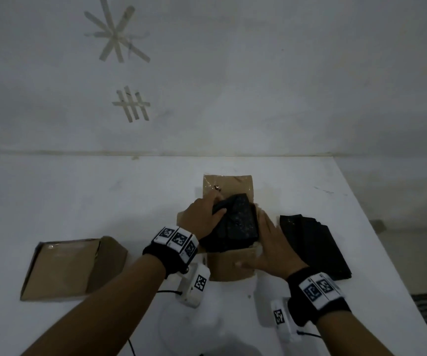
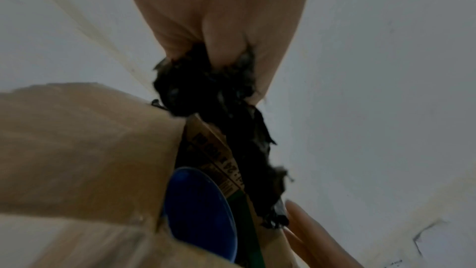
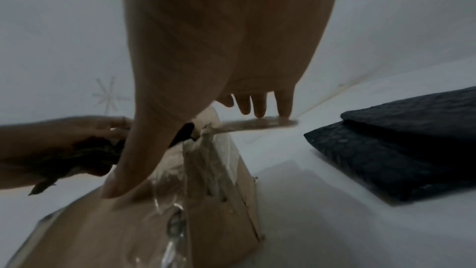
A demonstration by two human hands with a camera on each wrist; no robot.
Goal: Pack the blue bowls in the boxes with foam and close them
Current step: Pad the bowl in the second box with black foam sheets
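An open cardboard box [image 1: 230,268] stands in the middle of the white table, its far flap raised. My left hand [image 1: 202,217] grips a crumpled sheet of black foam [image 1: 235,222] and holds it in the box's mouth. In the left wrist view the foam [image 2: 206,89] bunches between my fingers, and a blue bowl [image 2: 201,209] sits inside the box [image 2: 77,150] beneath it. My right hand [image 1: 271,242] lies flat with straight fingers against the box's right side; its thumb [image 3: 126,170] presses the front flap [image 3: 108,227].
A stack of black foam sheets [image 1: 315,245] lies right of the box, also in the right wrist view [image 3: 401,150]. A second cardboard box [image 1: 71,265] lies closed at the left. The table edge [image 1: 387,240] runs along the right; a wall stands behind.
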